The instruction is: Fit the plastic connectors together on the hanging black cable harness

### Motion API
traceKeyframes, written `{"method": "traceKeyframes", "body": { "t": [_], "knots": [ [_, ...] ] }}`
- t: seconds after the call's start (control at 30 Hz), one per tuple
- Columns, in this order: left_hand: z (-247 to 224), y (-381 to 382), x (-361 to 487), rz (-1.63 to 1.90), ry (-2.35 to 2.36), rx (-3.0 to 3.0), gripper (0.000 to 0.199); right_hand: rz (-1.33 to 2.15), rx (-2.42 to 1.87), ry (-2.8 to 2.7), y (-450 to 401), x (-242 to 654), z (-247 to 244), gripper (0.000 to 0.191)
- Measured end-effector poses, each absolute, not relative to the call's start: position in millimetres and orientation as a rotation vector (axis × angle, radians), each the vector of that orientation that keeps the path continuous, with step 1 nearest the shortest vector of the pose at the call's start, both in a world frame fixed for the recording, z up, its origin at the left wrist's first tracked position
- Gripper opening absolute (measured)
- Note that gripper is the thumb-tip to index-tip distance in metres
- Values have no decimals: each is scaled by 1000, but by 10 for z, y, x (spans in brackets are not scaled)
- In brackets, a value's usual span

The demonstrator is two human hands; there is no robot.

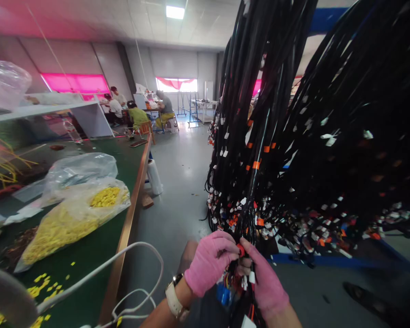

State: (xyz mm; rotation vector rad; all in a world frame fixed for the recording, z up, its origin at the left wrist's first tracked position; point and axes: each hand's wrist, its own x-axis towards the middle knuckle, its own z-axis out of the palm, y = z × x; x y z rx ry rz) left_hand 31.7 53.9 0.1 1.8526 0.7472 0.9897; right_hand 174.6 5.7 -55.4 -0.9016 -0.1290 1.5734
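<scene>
In pink gloves with bare fingertips, both my hands meet low in the middle of the head view, at the lower end of a hanging bundle of black wire harnesses (251,196). My left hand (212,262) is closed, its fingertips at a small red round part (241,249). From the other side my right hand (264,278) curls around the wire ends, its thumb beside the red part. Below the fingers hang coloured wires, white connectors and a blue connector (223,294). Exactly what the red part is cannot be made out.
More black harnesses (355,150) hang on a blue rack at right. On the left, a green-topped table (89,269) bears a plastic bag of small yellow parts (64,223), loose yellow pieces and a white cable (123,250). Several people sit working far back.
</scene>
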Motion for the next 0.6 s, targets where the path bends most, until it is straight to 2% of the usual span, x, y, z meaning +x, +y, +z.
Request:
{"method": "traceKeyframes", "body": {
  "t": [0.27, 0.43, 0.6],
  "knots": [
    [49, 539, 320, 925, 773, 1788, 13, 1543, -933, -126, 44, 1699, -581, 30],
    [39, 563, 339, 788, 895, 1466, 8, 1522, -969, -154, 35, 1625, -403, 28],
    [51, 586, 366, 689, 750, 1328, 9, 1528, -999, -150, -3, 1588, -222, 35]
  ]
}}
